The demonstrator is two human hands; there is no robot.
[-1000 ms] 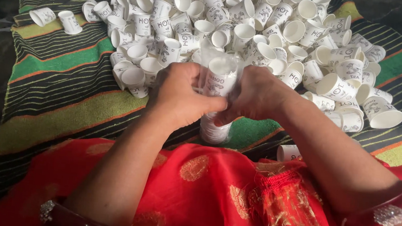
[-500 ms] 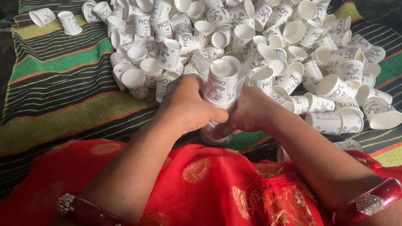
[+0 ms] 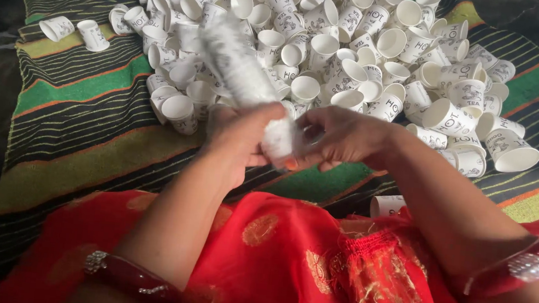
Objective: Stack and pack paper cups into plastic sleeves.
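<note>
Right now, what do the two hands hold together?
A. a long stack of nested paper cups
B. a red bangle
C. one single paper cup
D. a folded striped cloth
A: the left hand and right hand grip the lower end of a long, blurred stack of nested paper cups that tilts up to the left.

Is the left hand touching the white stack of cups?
Touching. The head view shows the left hand wrapped around the lower end of the blurred stack of cups, with no gap between them.

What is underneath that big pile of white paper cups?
The pile of paper cups lies on a striped cloth with green, black and yellow bands, which shows around it. Whatever lies under the cloth is covered.
</note>
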